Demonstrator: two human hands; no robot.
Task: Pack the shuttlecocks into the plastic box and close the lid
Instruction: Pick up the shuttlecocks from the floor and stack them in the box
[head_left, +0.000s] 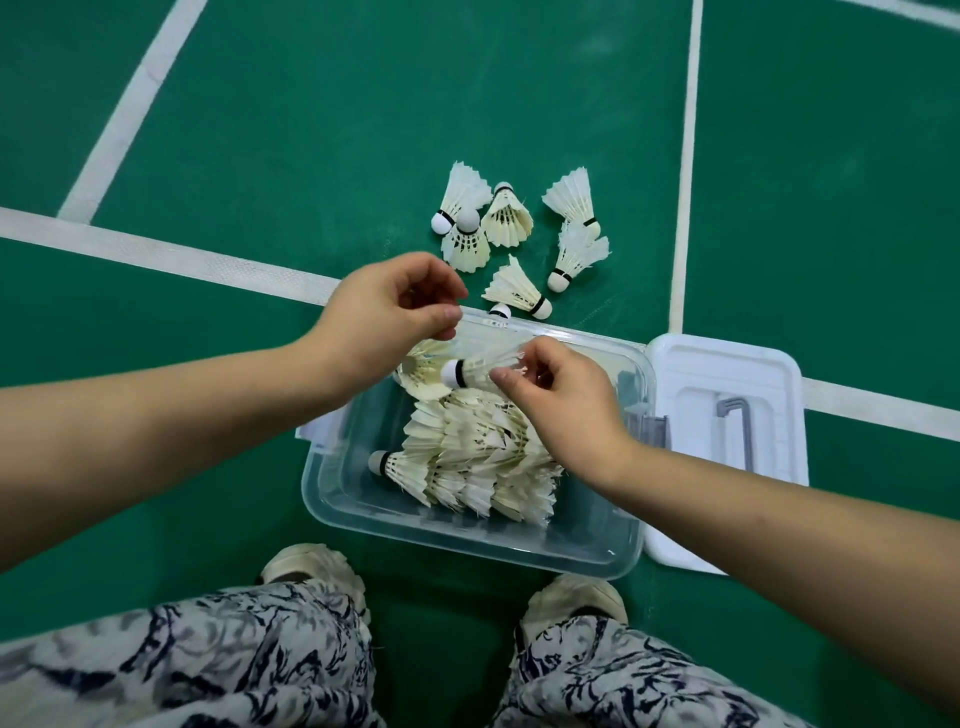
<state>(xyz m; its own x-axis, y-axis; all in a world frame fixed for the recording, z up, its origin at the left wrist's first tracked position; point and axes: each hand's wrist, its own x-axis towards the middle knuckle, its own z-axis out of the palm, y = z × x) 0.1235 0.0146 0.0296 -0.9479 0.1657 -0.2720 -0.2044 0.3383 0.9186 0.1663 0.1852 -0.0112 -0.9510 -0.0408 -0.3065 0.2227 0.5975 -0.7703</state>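
Note:
A clear plastic box (363, 512) stands on the green floor in front of my feet, with several white feather shuttlecocks (480, 457) nested in rows inside. My right hand (563, 402) pinches the feathers of one shuttlecock (467, 371) over the box's far end, its cork pointing left at the open skirt of another shuttlecock (421, 374). My left hand (384, 317) hovers above the box's far left corner with fingers curled and nothing visible between them. Several loose shuttlecocks (511, 288) lie on the floor just beyond the box. The white lid (727, 364) lies to the box's right.
White court lines (171, 254) cross the green floor behind and beside the box. My two shoes (311, 566) and patterned trouser legs sit just in front of the box's near edge. A grey handle piece (740, 415) rests on the lid.

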